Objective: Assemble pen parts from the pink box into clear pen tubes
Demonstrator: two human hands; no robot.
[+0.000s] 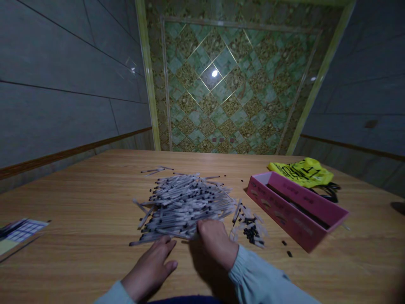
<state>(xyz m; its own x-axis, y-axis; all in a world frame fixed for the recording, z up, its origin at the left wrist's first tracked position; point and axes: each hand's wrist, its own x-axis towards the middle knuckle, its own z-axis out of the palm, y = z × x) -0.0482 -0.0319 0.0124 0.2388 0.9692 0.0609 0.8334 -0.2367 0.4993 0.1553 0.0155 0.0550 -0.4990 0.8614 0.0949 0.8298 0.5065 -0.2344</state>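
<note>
Right hand's (217, 241) fingertips hidden from view.

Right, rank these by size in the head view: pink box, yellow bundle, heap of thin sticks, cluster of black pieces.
1. Heap of thin sticks
2. Pink box
3. Yellow bundle
4. Cluster of black pieces

Ok so on my feed there's a wood-grain table (95, 181) across the bottom, grey side walls left and right, a shiny green-and-brown diamond-tiled wall (249, 105) top center, and a bright glare spot (214, 73) on it.
</note>
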